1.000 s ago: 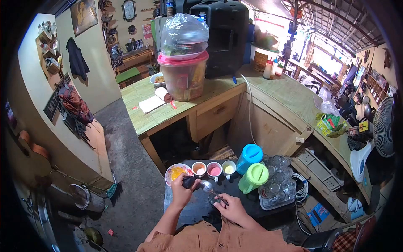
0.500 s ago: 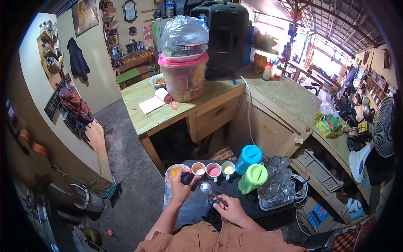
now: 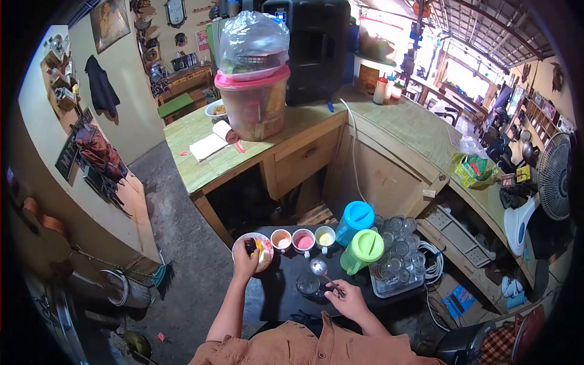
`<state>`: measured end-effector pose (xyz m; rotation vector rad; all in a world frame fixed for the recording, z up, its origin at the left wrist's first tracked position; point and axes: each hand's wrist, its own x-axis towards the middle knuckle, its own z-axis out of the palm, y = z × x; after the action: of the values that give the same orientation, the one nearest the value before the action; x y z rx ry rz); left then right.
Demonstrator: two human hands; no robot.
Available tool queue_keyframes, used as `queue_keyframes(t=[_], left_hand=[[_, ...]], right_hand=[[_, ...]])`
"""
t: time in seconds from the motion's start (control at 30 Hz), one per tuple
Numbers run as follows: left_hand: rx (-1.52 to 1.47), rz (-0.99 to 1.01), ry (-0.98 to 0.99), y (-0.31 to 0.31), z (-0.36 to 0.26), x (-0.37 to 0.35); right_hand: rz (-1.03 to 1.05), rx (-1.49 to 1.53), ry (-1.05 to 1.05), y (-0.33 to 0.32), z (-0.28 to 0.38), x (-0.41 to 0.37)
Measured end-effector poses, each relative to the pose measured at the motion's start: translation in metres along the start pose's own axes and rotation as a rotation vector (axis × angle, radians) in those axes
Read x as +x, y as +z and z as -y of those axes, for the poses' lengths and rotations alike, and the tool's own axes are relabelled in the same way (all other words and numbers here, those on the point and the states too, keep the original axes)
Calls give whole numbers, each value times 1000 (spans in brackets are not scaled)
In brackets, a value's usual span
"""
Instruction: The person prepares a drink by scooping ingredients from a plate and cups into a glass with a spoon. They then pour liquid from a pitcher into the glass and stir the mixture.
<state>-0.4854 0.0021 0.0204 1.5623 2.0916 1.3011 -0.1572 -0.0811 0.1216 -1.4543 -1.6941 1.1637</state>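
My left hand (image 3: 245,265) is closed around a dark rounded thing (image 3: 250,246), right at a pink-patterned bowl (image 3: 267,263) holding yellow and white pieces. What the dark thing is, I cannot tell. A metal spoon (image 3: 327,278) is gripped by the handle in my right hand (image 3: 349,300), its bowl pointing forward and left. Just left of that hand, a clear glass (image 3: 308,283) stands on the dark table. Three small cups stand in a row beyond: one with orange contents (image 3: 281,240), one with pink (image 3: 303,241) and one with pale yellow (image 3: 325,236).
A blue pitcher (image 3: 355,222) and a green pitcher (image 3: 362,252) stand right of the cups. Beside them, a clear tray (image 3: 389,289) carries several glasses. The wooden counter (image 3: 286,159) rises beyond the dark table (image 3: 261,307), bearing a pink-rimmed bucket (image 3: 250,109).
My left hand has moved the dark thing left, over to the bowl. My right hand has shifted slightly right with the spoon, and the glass shows more fully.
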Motion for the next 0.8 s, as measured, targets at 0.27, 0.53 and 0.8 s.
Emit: queue_keyframes(t=[0.27, 0.53, 0.8], left_hand=[[60, 271, 187, 11, -4, -50], [-140, 754, 161, 41, -4, -128], [-453, 709, -134, 87, -29, -129]], right_hand=[[-110, -65, -30, -12, -22, -5], [-213, 157, 142, -22, -30, -6], [-335, 762, 267, -32, -28, 2]])
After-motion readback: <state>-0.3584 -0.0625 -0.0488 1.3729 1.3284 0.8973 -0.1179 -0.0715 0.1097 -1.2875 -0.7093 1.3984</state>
